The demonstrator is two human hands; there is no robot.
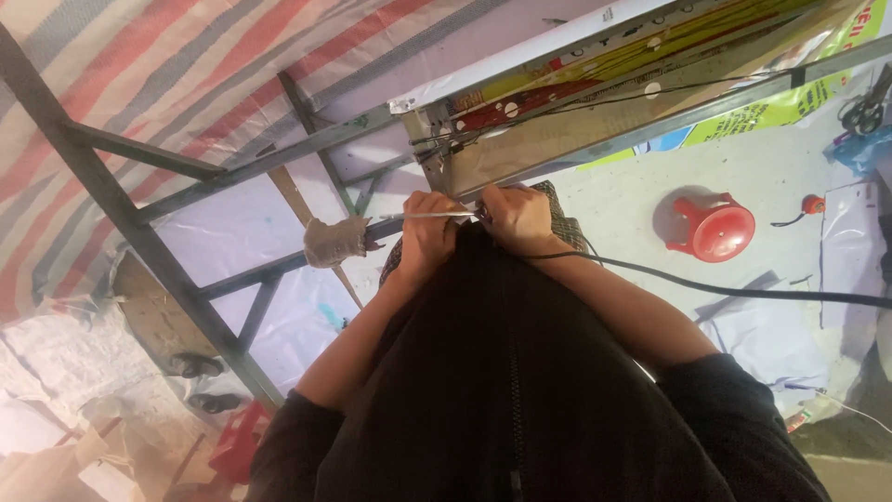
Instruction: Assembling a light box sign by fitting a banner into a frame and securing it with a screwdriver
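Observation:
My left hand [426, 234] and my right hand [517, 219] are raised close together in front of my black zipped jacket [506, 390]. Both are closed on a thin, silvery metal rod [437, 215] that lies level between them. The left fist grips it near the middle, and the right fingers pinch its right end. A black cable [725, 290] runs from under my right wrist to the right edge. A checked cloth [557, 206] shows behind the hands. What the right fingers cover is hidden.
Grey metal frame bars [121, 200] cross the left side under a red, white and grey striped tarpaulin [177, 65]. A grey cloth-wrapped lump [333, 242] sits on a bar beside my left hand. A red plastic stool [717, 229] and a printed banner [771, 107] are at the right.

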